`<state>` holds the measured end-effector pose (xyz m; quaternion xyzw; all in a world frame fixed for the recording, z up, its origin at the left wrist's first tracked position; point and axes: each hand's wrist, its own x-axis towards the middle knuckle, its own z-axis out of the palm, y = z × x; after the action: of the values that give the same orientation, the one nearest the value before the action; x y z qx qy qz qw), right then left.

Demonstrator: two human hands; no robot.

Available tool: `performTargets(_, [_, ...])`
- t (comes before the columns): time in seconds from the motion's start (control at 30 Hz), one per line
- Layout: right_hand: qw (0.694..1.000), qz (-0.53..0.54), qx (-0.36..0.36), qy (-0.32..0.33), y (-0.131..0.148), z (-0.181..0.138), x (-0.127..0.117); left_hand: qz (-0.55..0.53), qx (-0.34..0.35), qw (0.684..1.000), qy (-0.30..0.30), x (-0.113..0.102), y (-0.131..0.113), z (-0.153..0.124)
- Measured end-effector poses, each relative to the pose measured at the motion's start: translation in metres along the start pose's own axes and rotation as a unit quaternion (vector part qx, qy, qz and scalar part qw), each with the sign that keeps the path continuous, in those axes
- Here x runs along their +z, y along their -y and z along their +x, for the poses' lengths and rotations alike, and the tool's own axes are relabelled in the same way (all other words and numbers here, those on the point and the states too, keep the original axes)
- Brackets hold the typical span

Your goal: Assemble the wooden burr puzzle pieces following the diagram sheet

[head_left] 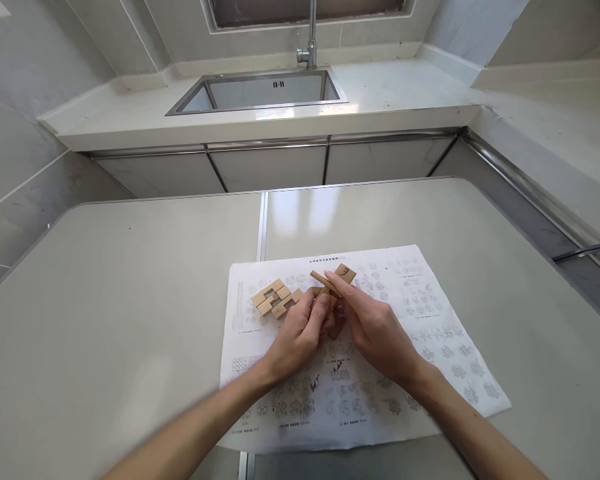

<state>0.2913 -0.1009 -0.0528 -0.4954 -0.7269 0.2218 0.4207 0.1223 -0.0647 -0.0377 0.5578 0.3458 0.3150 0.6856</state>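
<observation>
Both hands meet over a printed sheet, working on light wooden puzzle pieces. My left hand is closed around crossed wooden pieces, its thumb pressing from above. My right hand touches the same pieces, with its fingers along a thin wooden stick that slants up and to the left. Behind the right fingers, a wooden block with a dark written mark sticks out. The joint between the pieces is mostly hidden by my fingers. Just left of my left hand, several notched wooden pieces lie flat together on the paper.
The paper sheet, covered with small line diagrams, lies on a pale table with a metal seam. Beyond the table are a counter with a steel-rimmed sink and a faucet. Another counter runs along the right.
</observation>
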Motion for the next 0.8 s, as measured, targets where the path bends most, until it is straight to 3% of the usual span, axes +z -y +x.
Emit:
performTargets(0.2, [1.000, -0.007, 0.012, -0.027, -0.0016, -0.0014, -0.0001, 0.057, 0.012, 0.998, 0.002, -0.0014, -0.0026, -0.0005])
performTargets(0.6, [1.000, 0.003, -0.012, 0.020, 0.0037, -0.0008, 0.0033, 0.055, 0.030, 0.998, -0.007, -0.0001, -0.0005, 0.0005])
performTargets(0.8, [0.997, -0.048, -0.052, -0.041, 0.0009, -0.0008, 0.0015, 0.000, 0.016, 1.000, -0.003, -0.0028, 0.0007, 0.0011])
